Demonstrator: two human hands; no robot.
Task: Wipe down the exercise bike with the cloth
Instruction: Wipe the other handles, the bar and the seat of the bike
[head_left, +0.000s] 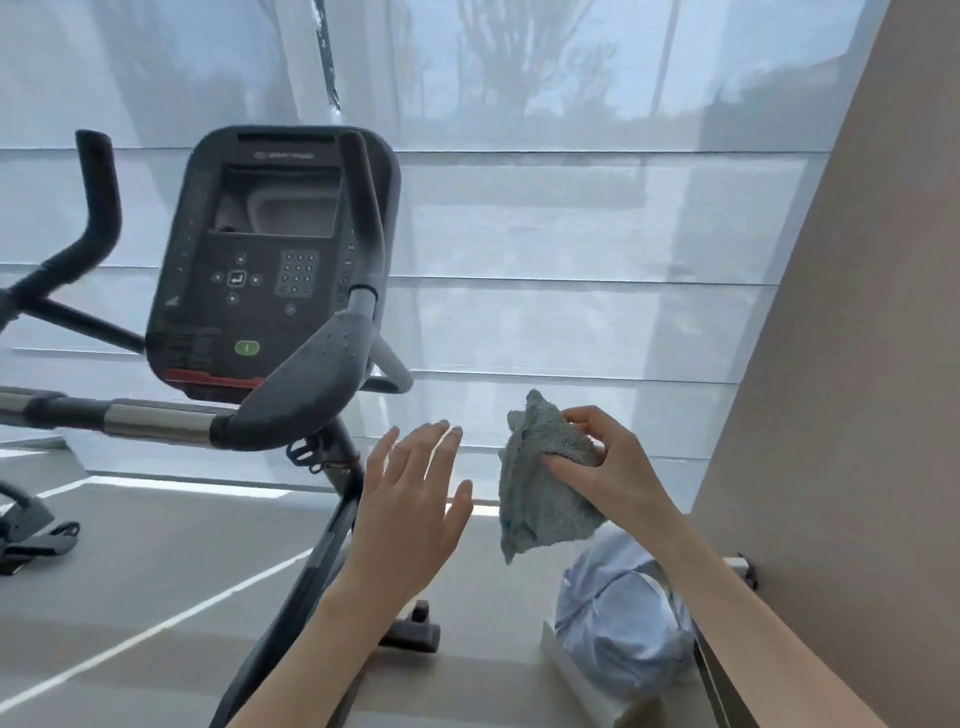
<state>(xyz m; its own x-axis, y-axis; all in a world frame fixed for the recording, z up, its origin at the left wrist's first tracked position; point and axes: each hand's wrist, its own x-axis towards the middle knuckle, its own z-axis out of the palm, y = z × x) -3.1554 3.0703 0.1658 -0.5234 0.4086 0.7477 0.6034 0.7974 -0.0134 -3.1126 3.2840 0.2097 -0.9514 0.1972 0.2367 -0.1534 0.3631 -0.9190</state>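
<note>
The person stands to the right of the exercise bike (332, 519), whose console (270, 270) sits at about ten o'clock from the middle of the view, with the near handlebar (306, 389) just below it. The cloth (545, 493), grey and fluffy, is at about five o'clock from the middle, in the air and well apart from every part of the bike. No wiping contact is made yet.

The right hand (613, 462) pinches the cloth near its top: the thumb presses into the pile on the near side and the curled fingers fold over the upper edge, so the rest hangs loose below. The grip looks like one for carrying or bunching, not for wiping; a flat palm behind the cloth would probably serve better on the console.

The left hand (410, 509) is at nine o'clock from the cloth, near it but apart. Its fingers are straight and slightly spread, palm turned towards the cloth, holding nothing. It seems placed to help fold or gather the cloth, or to steady the handlebar, which lies at ten o'clock from it.

A pale blue bundle (623, 623) lies on the floor at six o'clock from the right hand, beside the beige wall (857, 364). A sheer blind (571, 234) covers the window behind the bike.
</note>
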